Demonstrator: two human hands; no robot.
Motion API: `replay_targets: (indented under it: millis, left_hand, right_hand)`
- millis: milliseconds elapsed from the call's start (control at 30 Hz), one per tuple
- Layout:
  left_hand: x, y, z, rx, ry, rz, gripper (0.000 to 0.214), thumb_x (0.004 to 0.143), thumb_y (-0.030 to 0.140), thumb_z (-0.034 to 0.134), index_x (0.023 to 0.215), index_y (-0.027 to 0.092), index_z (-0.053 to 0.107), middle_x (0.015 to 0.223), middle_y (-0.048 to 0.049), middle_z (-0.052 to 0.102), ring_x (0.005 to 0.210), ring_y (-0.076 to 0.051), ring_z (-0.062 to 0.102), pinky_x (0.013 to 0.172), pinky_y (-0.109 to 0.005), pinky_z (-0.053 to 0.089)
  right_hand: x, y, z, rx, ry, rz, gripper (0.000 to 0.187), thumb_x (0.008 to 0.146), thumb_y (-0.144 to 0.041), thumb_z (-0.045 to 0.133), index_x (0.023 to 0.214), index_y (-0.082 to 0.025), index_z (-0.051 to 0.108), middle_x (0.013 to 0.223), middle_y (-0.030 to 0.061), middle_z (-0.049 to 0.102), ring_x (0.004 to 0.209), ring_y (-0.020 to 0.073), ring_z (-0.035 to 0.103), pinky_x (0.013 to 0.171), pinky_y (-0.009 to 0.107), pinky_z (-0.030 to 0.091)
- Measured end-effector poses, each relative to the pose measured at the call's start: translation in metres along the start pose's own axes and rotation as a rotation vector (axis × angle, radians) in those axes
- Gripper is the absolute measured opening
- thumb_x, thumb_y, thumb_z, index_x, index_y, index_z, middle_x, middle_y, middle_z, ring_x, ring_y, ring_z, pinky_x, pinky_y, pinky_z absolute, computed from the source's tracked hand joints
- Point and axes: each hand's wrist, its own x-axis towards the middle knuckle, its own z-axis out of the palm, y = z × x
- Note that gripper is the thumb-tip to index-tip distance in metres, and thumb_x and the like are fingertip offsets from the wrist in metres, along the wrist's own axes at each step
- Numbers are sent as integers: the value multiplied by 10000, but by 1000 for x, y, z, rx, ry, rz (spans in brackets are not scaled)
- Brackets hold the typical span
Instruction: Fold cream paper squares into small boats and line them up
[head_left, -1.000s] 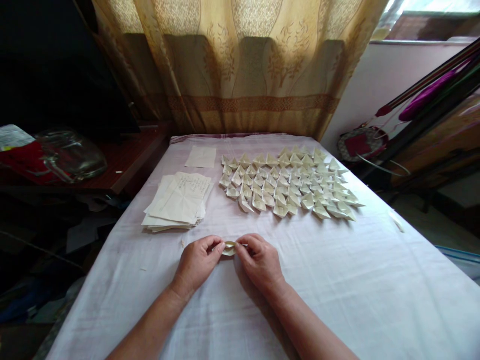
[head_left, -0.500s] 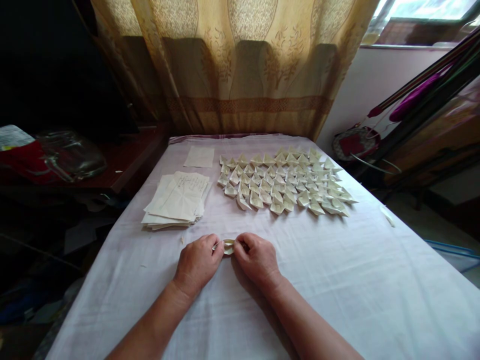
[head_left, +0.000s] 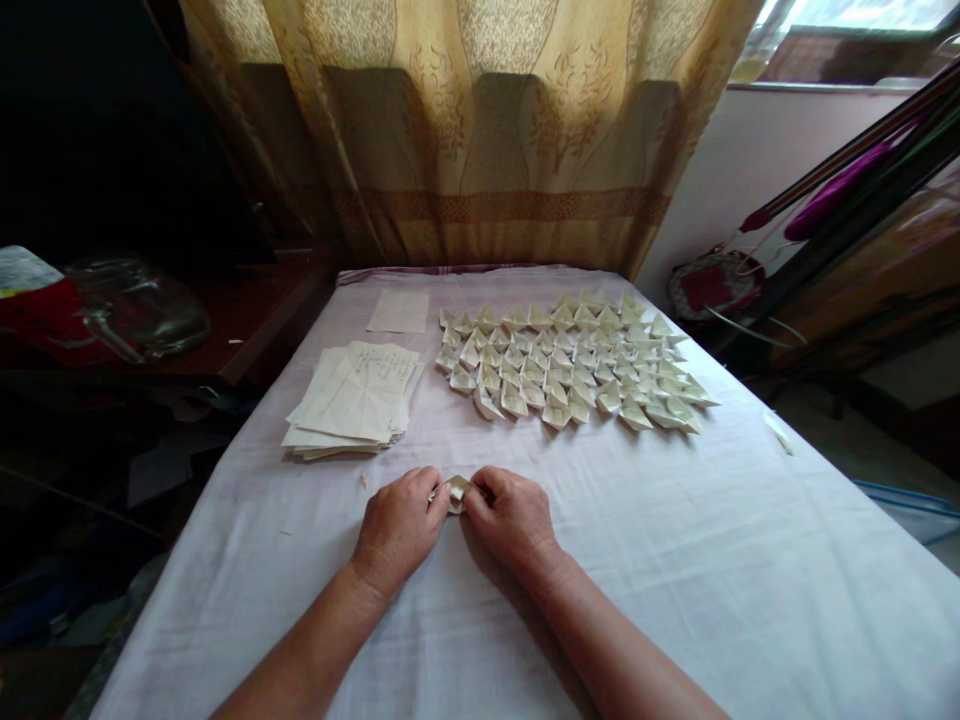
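Note:
Between my hands is a small folded paper boat [head_left: 457, 492], its middle opened out and its ends hidden by my fingers. My left hand [head_left: 401, 520] pinches its left end, thumb against the curled fingers. On the other end, my right hand [head_left: 514, 515] is closed in the same way. Both hands rest low over the cloth. Beyond them stand several rows of finished paper boats [head_left: 559, 378], packed close together. A stack of paper sheets [head_left: 360, 395], creased and with handwriting on top, lies past my left hand.
One square sheet [head_left: 399, 312] lies by itself behind the stack. A white cloth [head_left: 675, 580] covers the table. A paper scrap [head_left: 778, 434] is near the right edge. A patterned curtain [head_left: 480, 140] hangs behind, and a dark red cabinet [head_left: 247, 335] stands left.
The folded paper between my hands has opened wider in the middle, and a pale raised centre shows. My hands have moved slightly closer together.

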Motion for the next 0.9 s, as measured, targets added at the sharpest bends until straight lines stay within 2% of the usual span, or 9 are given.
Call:
replay_targets:
  millis: [233,467,633,900]
  left_hand:
    - [3,-3,-3,-48,-42,-31,265,951,294,443,755,209,599,811,-49,712,787,-207,663,664,-284,362]
    - [-2,-5,-11,-298,-109,53,191,893,358,524,841,229,655,851,-4,701,798,-178,634,670,-252,379]
    - [-2,-2,-13,-252,-121,17,161,868,307,537,775,216,632,825,-9,693,768,-178,624,643,-254,363]
    - [-1,1,-7,-179,-69,-50,154,887,289,524,858,215,655,901,-49,733,862,-230,670,707,-279,404]
  right_hand:
    - [-2,3,-5,65,-25,-17,164,818,-215,587,710,-208,710,693,24,736,625,141,644,589,233,323]
    - [3,1,-12,-9,-79,91,185,817,-217,590,694,-211,728,671,35,740,603,147,636,571,242,304]
    - [1,2,-12,2,-94,43,208,844,-238,579,696,-216,723,669,24,735,592,136,623,566,240,295]
    - [-5,5,-8,82,-55,-23,195,851,-295,599,716,-225,721,671,15,730,596,138,629,572,229,328]
